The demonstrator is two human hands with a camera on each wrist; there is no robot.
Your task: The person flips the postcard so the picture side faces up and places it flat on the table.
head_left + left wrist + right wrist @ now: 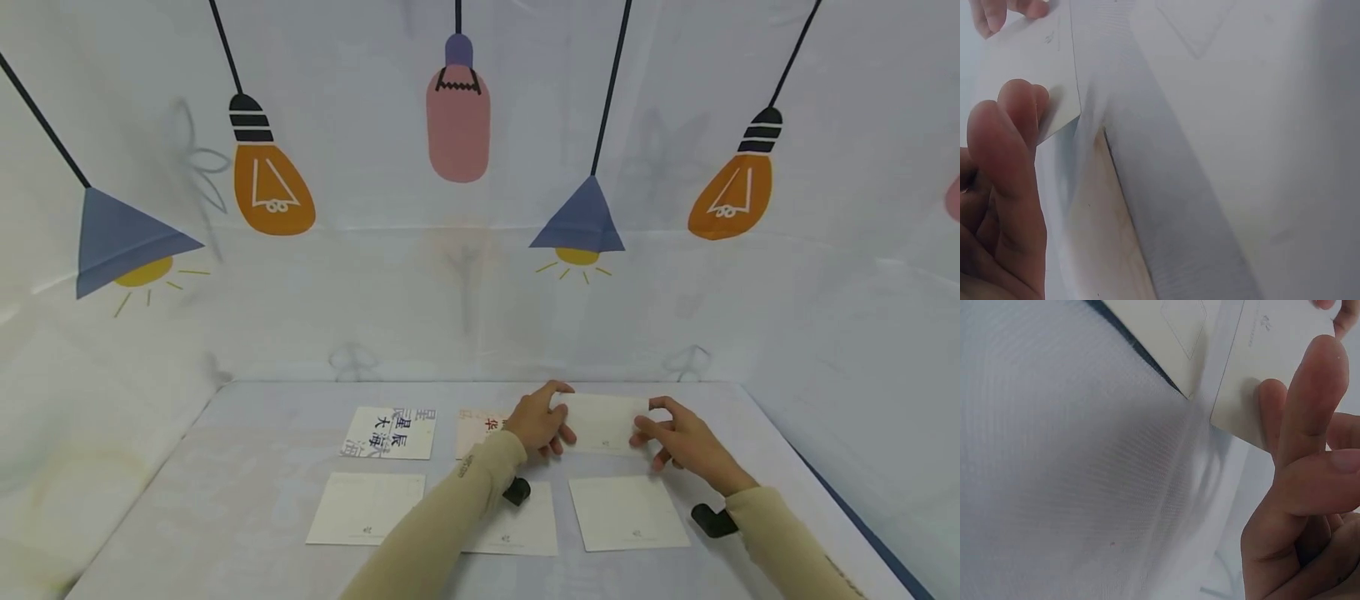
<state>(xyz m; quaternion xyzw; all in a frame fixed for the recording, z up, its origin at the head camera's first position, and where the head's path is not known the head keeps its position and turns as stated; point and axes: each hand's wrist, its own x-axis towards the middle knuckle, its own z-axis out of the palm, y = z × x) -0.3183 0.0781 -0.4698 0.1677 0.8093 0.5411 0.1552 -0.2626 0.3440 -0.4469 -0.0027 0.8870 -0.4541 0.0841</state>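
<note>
A white postcard [606, 423], with a small printed mark near its lower edge, is held between both hands at the back right of the table. My left hand [538, 421] pinches its left edge, and my right hand [692, 442] grips the right edge. In the left wrist view the postcard [1029, 62] shows beyond the fingers, its corner free. The right wrist view shows the postcard [1266, 369] against my right fingers [1319, 394]. Partly behind my left hand lies a card with red characters [476, 425].
A card with dark blue characters [390, 433] lies at the back left. Three more pale cards form a front row: left [366, 508], middle [517, 525], partly under my left sleeve, and right [628, 512]. A lamp-printed white cloth [480, 308] hangs behind the table.
</note>
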